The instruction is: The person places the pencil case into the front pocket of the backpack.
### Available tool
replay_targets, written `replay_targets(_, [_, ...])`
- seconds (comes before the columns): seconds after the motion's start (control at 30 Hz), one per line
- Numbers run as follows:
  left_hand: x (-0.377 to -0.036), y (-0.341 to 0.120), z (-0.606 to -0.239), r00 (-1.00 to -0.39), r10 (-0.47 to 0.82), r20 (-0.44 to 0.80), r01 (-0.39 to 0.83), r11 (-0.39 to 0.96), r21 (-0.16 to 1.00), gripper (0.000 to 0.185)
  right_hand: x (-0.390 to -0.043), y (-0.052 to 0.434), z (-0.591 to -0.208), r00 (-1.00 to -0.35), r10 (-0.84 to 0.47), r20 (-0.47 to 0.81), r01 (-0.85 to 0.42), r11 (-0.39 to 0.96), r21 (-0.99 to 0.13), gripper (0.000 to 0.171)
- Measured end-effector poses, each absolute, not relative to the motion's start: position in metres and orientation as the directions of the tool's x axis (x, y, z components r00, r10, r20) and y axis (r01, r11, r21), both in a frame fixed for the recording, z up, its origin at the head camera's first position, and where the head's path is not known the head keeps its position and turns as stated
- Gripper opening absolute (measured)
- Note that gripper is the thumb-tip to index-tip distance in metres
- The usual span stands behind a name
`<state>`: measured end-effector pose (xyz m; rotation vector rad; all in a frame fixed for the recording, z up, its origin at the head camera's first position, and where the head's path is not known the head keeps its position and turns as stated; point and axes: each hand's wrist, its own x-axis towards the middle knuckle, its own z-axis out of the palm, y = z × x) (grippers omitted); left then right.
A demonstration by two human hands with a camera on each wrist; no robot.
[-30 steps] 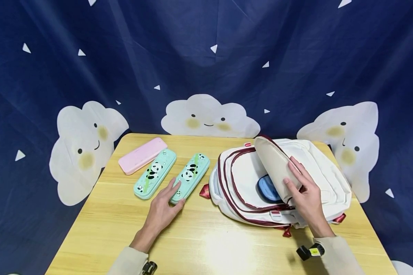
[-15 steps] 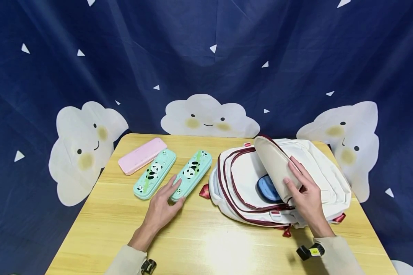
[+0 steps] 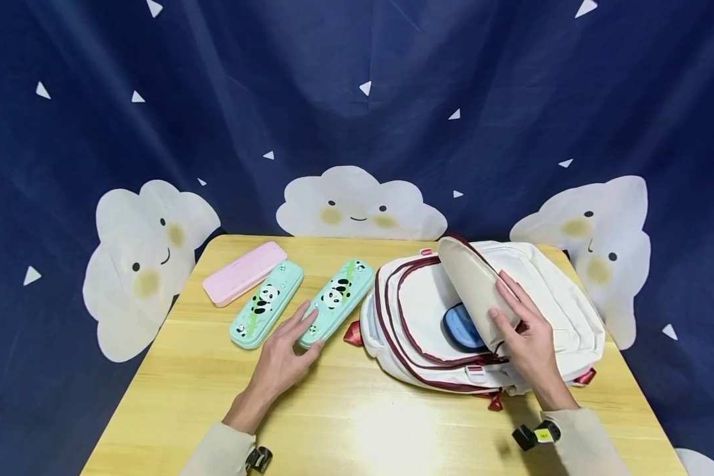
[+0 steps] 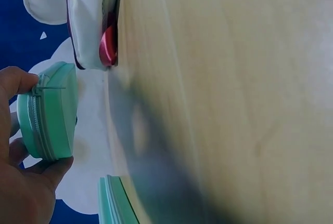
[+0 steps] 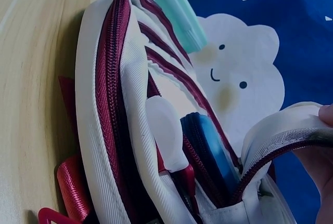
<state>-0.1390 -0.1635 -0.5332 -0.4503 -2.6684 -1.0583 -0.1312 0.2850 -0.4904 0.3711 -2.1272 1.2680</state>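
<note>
My left hand [image 3: 282, 360] grips the near end of a mint-green panda pencil case [image 3: 340, 293] with fingers and thumb. In the left wrist view, this zipped case [image 4: 49, 115] is raised off the table, above its shadow. On the right lies a white backpack [image 3: 562, 297] with dark red zips. My right hand [image 3: 531, 337] holds back the flap [image 3: 470, 284] of its unzipped front pocket, the thumb on the beige lining. A blue zipped case [image 3: 465, 327] sits inside that pocket, partly hidden by the flap; the right wrist view shows the blue case [image 5: 210, 151] beside the pocket's zip.
A second mint-green panda pencil case [image 3: 266, 304] lies left of the held one. Behind it, a pink case [image 3: 244, 273] lies on the wooden table [image 3: 172, 396]. Red straps [image 3: 353, 332] stick out from the backpack. A dark blue cloud-print curtain [image 3: 357, 125] hangs behind.
The pencil case in my left hand has shifted a little to the right, towards the backpack. My right hand keeps holding the flap in the same place.
</note>
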Motion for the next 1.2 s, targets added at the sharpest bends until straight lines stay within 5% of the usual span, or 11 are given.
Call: replay_targets(1.2, [-0.168, -0.127, -0.516, -0.873, 0.377, 0.310, 0.487, 0.638, 0.597, 0.064, -0.131, 0.285, -0.489, -0.761, 0.060, 0.646, -0.537, 0.500, -0.679, 0.065])
